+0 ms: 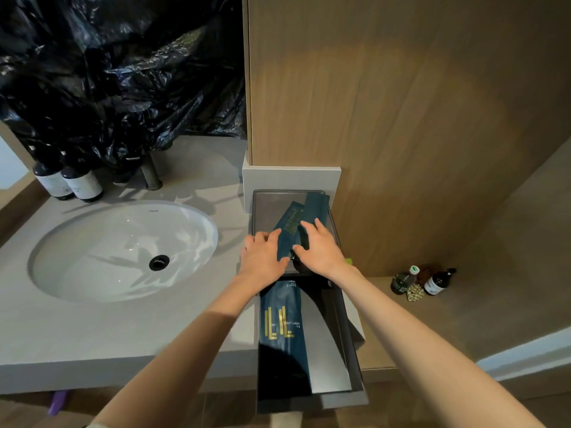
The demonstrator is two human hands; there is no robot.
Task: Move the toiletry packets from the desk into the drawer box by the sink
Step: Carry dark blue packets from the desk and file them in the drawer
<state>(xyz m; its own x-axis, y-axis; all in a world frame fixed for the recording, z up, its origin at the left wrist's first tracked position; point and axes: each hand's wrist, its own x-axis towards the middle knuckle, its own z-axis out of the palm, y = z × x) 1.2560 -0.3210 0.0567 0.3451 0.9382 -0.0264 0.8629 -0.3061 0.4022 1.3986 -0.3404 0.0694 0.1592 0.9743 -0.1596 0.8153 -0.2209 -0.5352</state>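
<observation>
A dark drawer box stands on the counter to the right of the sink, its drawer pulled out toward me. Inside the open drawer lies a dark blue toiletry packet with gold print. On the box's glossy top lie two more blue packets, one partly over the other. My left hand rests on the top's front left with its fingers touching a packet's lower edge. My right hand pinches the packets between thumb and fingers. The packets' lower ends are hidden by my hands.
A white oval sink with a black drain sits left of the box. Two dark bottles and a tap base stand behind it under black plastic sheeting. A wood panel rises right behind the box. Small bottles stand on the floor at right.
</observation>
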